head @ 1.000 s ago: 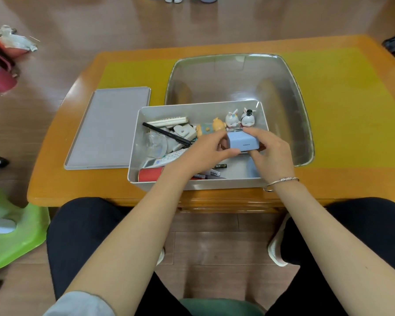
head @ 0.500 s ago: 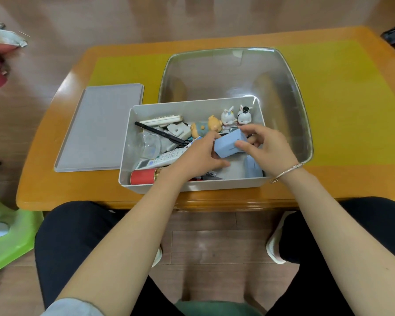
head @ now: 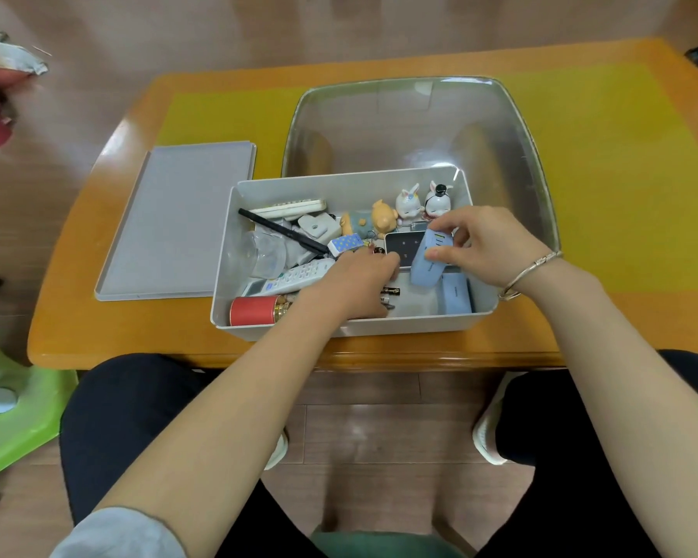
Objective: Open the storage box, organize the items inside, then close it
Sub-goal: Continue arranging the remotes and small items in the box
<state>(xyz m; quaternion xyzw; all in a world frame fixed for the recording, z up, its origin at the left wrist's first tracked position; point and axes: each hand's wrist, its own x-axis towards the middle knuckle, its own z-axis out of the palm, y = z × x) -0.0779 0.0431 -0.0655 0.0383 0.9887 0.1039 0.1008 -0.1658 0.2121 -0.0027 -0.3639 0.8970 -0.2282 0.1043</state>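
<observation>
The grey storage box stands open near the table's front edge, and its flat grey lid lies to its left. My right hand pinches a light blue box and holds it tilted over the right end, above a second blue box. My left hand reaches down into the middle, fingertips at the edge of a dark flat device; what its fingers hold is hidden. Also inside are a white remote, a red cylinder, a black pen and small figurines.
A large clear plastic bin sits directly behind the storage box on the yellow-topped wooden table. A green plastic stool stands on the floor at the left. My knees are under the table's front edge.
My left hand has let go of the light blue box and dropped toward the box floor. My right hand alone has tipped the blue box on end and shifted it right.
</observation>
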